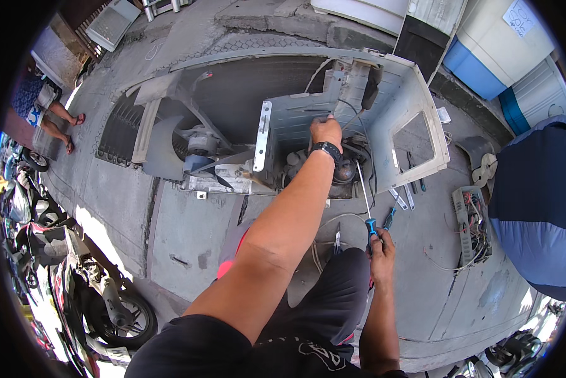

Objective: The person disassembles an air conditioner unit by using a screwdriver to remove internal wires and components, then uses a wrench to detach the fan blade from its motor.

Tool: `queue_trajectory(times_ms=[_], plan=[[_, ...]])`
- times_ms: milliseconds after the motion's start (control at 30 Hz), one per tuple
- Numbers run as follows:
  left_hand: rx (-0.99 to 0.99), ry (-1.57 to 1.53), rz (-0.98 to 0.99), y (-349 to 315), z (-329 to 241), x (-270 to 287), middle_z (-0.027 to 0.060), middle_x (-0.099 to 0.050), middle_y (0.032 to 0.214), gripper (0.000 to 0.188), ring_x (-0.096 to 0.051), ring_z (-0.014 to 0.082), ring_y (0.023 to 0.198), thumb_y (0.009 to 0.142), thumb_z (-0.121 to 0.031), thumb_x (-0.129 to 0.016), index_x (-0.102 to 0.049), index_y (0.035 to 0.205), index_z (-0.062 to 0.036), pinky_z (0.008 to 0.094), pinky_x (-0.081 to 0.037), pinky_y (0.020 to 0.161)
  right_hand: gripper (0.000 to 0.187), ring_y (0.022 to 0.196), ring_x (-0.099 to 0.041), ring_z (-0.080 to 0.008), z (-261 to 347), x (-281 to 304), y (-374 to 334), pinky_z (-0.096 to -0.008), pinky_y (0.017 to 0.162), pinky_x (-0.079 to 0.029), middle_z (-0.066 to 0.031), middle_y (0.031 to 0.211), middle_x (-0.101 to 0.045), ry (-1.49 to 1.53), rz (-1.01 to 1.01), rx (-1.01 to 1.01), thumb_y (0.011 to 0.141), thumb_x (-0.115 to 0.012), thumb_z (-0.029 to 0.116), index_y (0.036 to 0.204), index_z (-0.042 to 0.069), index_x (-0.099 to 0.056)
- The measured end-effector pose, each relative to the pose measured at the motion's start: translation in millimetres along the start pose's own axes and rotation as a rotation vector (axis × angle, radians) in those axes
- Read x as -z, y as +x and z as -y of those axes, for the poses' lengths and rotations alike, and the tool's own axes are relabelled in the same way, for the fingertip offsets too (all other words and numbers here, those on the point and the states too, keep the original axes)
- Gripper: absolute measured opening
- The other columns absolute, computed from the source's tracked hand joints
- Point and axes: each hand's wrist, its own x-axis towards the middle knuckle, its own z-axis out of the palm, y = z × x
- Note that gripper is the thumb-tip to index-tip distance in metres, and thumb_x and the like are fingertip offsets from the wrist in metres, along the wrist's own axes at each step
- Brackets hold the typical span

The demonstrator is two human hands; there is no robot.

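At one open, pale-grey metal casing with one pale bladed fan, the left hand is curled; whether it pinches anything, I cannot tell. Nearer, the right hand grips one long-shafted, blue-handled screwdriver, pointing toward the casing; one black-and-blue-handled tool lies just beside.

Left margin: row of parked motorcycles, nearest with black wheel toward viewer; above, person in patterned blue top, red sandals. Upper left: pale panel, tilted. Upper right: white-and-blue container. Right margin: large two-tone blue fabric.
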Motion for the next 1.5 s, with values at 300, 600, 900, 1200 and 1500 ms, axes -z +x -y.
queue_trajectory(times_ms=[300, 600, 900, 1200, 1500], plan=[[0.226, -0.042, 0.362, -24.6, -25.3, 19.7, 0.0072, -0.064, 0.086, 0.013, -0.059, 0.0161, 0.072, 0.095, -0.005, -0.050, -0.061, 0.101, -0.0010, 0.0270, -0.041, 0.056, 0.024, 0.052, -0.046, -0.0087, 1.2, -82.0, 73.1, -0.0255, 0.047, -0.037, 0.0001, 0.066, -0.047, -0.164, -0.084, 0.221, 0.097, -0.052, 0.021, 0.107, 0.000, -0.058], [0.255, -0.147, 0.400, -26.5, -34.1, 27.1, 0.0096, -0.066, 0.094, 0.012, -0.063, 0.0191, 0.079, 0.094, -0.001, -0.052, -0.060, 0.103, 0.0005, 0.0274, -0.041, 0.059, 0.022, 0.051, -0.046, -0.0090, 20.9, -89.5, 89.8, -0.0261, 0.045, -0.037, -0.0005, 0.066, -0.049, -0.045, -0.011, 0.113, 0.098, -0.052, 0.022, 0.102, 0.001, -0.057], [0.239, -0.165, 0.414, -23.6, -34.1, 31.4, 0.0109, -0.066, 0.093, 0.013, -0.063, 0.0192, 0.079, 0.091, 0.002, -0.054, -0.061, 0.101, 0.0017, 0.0269, -0.040, 0.057, 0.021, 0.050, -0.045, -0.0084, 26.3, -92.3, 83.1, -0.0257, 0.045, -0.036, 0.0007, 0.064, -0.046, 0.035, 0.007, 0.032, 0.098, -0.053, 0.022, 0.100, 0.002, -0.058], [0.162, -0.034, 0.346, -31.4, -43.3, 26.9, 0.0088, -0.065, 0.090, 0.009, -0.060, 0.0177, 0.076, 0.091, 0.000, -0.055, -0.062, 0.097, -0.0001, 0.0265, -0.040, 0.057, 0.026, 0.052, -0.049, -0.0150, 36.1, -88.8, 81.4, -0.0301, 0.046, -0.038, -0.0069, 0.076, -0.056, 0.776, 0.249, -0.344, 0.095, -0.055, 0.024, 0.107, 0.001, -0.060], [0.081, 0.052, 0.274, -23.9, -29.1, 20.8, 0.0099, -0.067, 0.085, 0.017, -0.057, 0.0168, 0.065, 0.085, -0.010, -0.068, -0.065, 0.095, 0.0033, 0.0298, -0.044, 0.060, 0.035, 0.067, -0.054, -0.0222, 23.4, -105.5, 75.8, -0.0353, 0.055, -0.044, -0.0118, 0.091, -0.057, 0.303, 0.088, -0.018, 0.089, -0.064, 0.017, 0.119, 0.001, -0.054]])
